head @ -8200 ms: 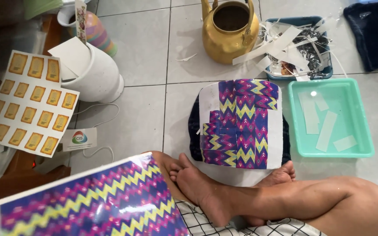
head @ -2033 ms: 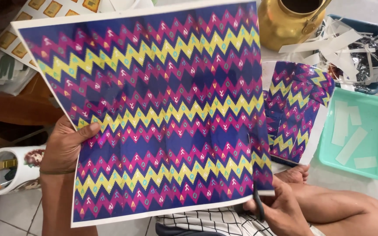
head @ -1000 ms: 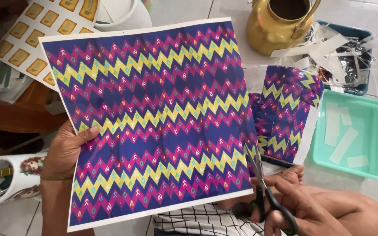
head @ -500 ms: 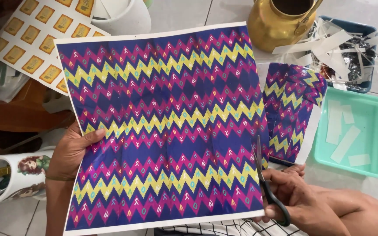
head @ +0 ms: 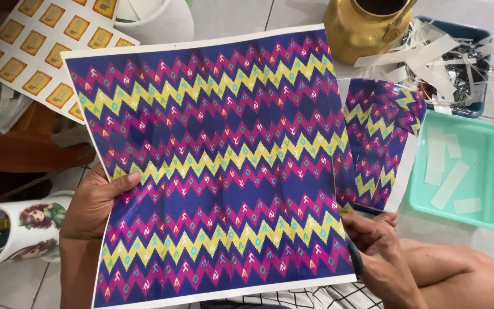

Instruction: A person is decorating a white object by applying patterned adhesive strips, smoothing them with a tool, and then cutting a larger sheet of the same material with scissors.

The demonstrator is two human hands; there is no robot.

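Zigzag-patterned sheet (head: 212, 166), left hand (head: 95, 200) grip pinching its left edge, right hand (head: 378, 249) grip closed on scissors (head: 354, 257) at its right edge

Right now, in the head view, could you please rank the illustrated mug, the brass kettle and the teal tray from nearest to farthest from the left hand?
From the left hand:
1. Illustrated mug, just beside it at lower left.
2. Brass kettle, far up on the right.
3. Teal tray, at the far right edge, beyond the zigzag sheet.
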